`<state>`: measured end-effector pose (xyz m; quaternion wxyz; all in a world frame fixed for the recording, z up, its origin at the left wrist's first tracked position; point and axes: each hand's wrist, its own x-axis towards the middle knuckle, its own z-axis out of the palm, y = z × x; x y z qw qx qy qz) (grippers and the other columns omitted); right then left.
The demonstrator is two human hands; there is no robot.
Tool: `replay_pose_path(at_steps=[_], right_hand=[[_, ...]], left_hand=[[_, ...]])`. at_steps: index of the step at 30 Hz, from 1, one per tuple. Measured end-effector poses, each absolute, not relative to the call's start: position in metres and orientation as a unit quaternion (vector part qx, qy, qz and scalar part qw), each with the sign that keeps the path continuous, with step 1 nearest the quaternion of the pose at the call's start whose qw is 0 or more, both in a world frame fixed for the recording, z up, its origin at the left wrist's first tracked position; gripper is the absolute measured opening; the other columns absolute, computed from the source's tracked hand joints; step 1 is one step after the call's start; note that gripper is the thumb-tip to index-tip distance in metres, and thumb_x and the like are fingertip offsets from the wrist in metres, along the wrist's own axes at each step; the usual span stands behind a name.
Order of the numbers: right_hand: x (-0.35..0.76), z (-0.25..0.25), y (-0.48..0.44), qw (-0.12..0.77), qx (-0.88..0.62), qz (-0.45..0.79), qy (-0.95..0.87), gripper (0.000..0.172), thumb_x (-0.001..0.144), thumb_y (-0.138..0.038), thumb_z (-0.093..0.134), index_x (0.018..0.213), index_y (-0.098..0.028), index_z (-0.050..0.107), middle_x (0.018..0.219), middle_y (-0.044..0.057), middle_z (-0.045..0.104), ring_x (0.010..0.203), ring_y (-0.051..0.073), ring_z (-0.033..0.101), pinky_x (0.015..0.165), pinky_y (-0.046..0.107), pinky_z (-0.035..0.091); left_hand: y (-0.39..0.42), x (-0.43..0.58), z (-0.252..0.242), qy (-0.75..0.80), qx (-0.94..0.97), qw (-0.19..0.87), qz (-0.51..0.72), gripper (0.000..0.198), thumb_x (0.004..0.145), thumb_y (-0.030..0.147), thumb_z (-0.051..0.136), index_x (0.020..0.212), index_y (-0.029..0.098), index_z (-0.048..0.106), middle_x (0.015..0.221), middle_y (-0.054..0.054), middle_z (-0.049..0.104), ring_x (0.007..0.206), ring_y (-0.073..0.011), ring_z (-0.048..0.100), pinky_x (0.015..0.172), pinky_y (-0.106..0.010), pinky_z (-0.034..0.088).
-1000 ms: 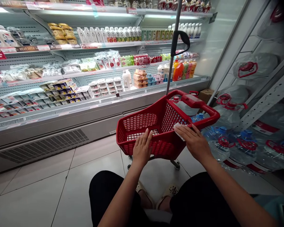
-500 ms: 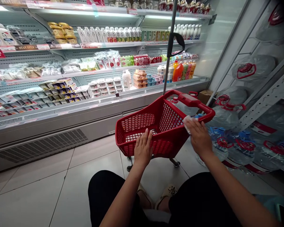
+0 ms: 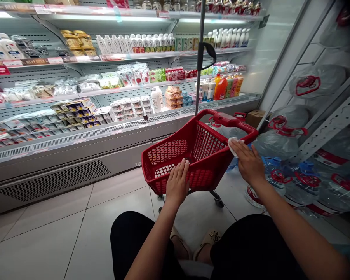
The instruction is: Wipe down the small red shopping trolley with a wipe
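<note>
A small red plastic shopping cart with perforated walls stands in front of me, a tall pole with a black grip rising from it. My left hand lies with fingers stretched along the near rim and side of the basket. In my right hand a white wipe is pressed under the fingers at the rim, close to the cart's red handle. Part of the wipe is hidden beneath those fingers.
A refrigerated display case with dairy and drinks runs behind the cart. Several large water bottles with red handles stand on the right, beside a metal rack. My knees are close below the cart, over the tiled floor.
The cart's handle end and pole have shifted to the left, turning the cart a little. My right hand with the wipe has moved slightly right and down relative to the handle; my left hand stays nearly in place.
</note>
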<state>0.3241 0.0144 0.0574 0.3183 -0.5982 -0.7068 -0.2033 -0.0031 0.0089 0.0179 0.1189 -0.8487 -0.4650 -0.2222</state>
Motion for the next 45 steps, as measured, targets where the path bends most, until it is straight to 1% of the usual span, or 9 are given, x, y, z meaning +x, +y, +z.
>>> replay_pose_path(at_steps=[6, 12, 18, 23, 27, 32, 36, 42, 45], right_hand=[[0.277, 0.034, 0.028, 0.325, -0.571, -0.142, -0.741, 0.075, 0.094, -0.007, 0.033, 0.165, -0.029, 0.031, 0.166, 0.000, 0.043, 0.157, 0.022, 0.032, 0.130, 0.051, 0.023], [0.213, 0.010, 0.022, 0.284, -0.505, -0.102, -0.809, 0.076, 0.096, -0.010, 0.033, 0.168, -0.030, 0.019, 0.170, -0.002, 0.034, 0.159, 0.018, 0.027, 0.129, 0.046, 0.026], [0.242, 0.019, 0.036, 0.236, -0.488, -0.104, -0.834, 0.081, 0.094, -0.006, 0.032, 0.168, -0.035, 0.015, 0.171, -0.004, 0.029, 0.158, 0.016, 0.028, 0.130, 0.045, 0.024], [0.265, 0.021, 0.067, 0.275, -0.543, -0.097, -0.787, 0.083, 0.090, -0.004, 0.032, 0.167, -0.034, 0.021, 0.169, -0.002, 0.036, 0.157, 0.019, 0.031, 0.127, 0.050, 0.030], [0.238, 0.012, 0.068, 0.308, -0.540, -0.051, -0.782, 0.080, 0.091, -0.003, 0.032, 0.166, -0.031, 0.028, 0.167, 0.002, 0.040, 0.158, 0.020, 0.030, 0.126, 0.052, 0.034], [0.191, -0.002, 0.027, 0.301, -0.451, -0.013, -0.840, 0.078, 0.093, -0.004, 0.032, 0.166, -0.029, 0.027, 0.169, 0.001, 0.035, 0.160, 0.018, 0.024, 0.129, 0.049, 0.029], [0.198, 0.001, -0.001, 0.270, -0.416, -0.001, -0.868, 0.077, 0.096, -0.006, 0.033, 0.166, -0.034, 0.024, 0.169, -0.002, 0.037, 0.159, 0.015, 0.026, 0.130, 0.048, 0.027], [0.259, 0.011, 0.026, 0.261, -0.491, -0.018, -0.831, 0.076, 0.094, -0.005, 0.031, 0.164, -0.034, 0.031, 0.167, 0.000, 0.040, 0.157, 0.018, 0.030, 0.127, 0.052, 0.031], [0.278, 0.011, 0.050, 0.276, -0.516, -0.014, -0.811, 0.068, 0.098, -0.008, 0.029, 0.162, -0.032, 0.037, 0.166, 0.002, 0.043, 0.157, 0.020, 0.032, 0.126, 0.053, 0.033]], left_hand=[[0.003, 0.010, 0.020, -0.442, -0.860, 0.088, -0.239, 0.091, 0.098, 0.033, 0.057, 0.169, 0.018, 0.002, 0.175, -0.011, 0.017, 0.160, -0.0272, 0.023, 0.129, -0.048, 0.027], [0.004, 0.005, 0.028, -0.395, -0.882, 0.056, -0.252, 0.087, 0.100, 0.028, 0.053, 0.169, 0.017, 0.001, 0.175, -0.012, 0.017, 0.161, -0.0238, 0.022, 0.129, -0.045, 0.030], [0.017, -0.050, 0.029, -0.470, -0.843, 0.099, -0.242, 0.076, 0.105, 0.034, 0.051, 0.168, 0.019, 0.013, 0.172, -0.013, 0.029, 0.157, -0.0248, 0.032, 0.129, -0.047, 0.029], [0.017, -0.087, 0.018, -0.505, -0.830, 0.095, -0.219, 0.070, 0.106, 0.044, 0.049, 0.166, 0.019, 0.024, 0.166, -0.014, 0.042, 0.153, -0.0262, 0.041, 0.128, -0.049, 0.031], [0.012, -0.066, 0.008, -0.513, -0.817, 0.096, -0.244, 0.071, 0.105, 0.044, 0.051, 0.166, 0.019, 0.023, 0.163, -0.015, 0.046, 0.149, -0.0267, 0.047, 0.126, -0.049, 0.034], [-0.006, -0.029, 0.002, -0.529, -0.804, 0.104, -0.250, 0.076, 0.104, 0.042, 0.053, 0.168, 0.017, 0.018, 0.166, -0.016, 0.040, 0.151, -0.0294, 0.044, 0.126, -0.050, 0.034], [-0.019, -0.026, 0.006, -0.449, -0.861, 0.083, -0.223, 0.079, 0.105, 0.045, 0.053, 0.168, 0.017, 0.015, 0.169, -0.013, 0.036, 0.155, -0.0253, 0.036, 0.126, -0.044, 0.032], [0.002, -0.069, 0.025, -0.334, -0.927, 0.094, -0.144, 0.078, 0.104, 0.057, 0.054, 0.168, 0.027, 0.021, 0.170, -0.007, 0.034, 0.157, -0.0224, 0.033, 0.131, -0.044, 0.021], [0.019, -0.086, 0.027, -0.340, -0.925, 0.117, -0.121, 0.074, 0.103, 0.057, 0.054, 0.167, 0.031, 0.025, 0.169, -0.006, 0.037, 0.155, -0.0221, 0.037, 0.130, -0.044, 0.024]])
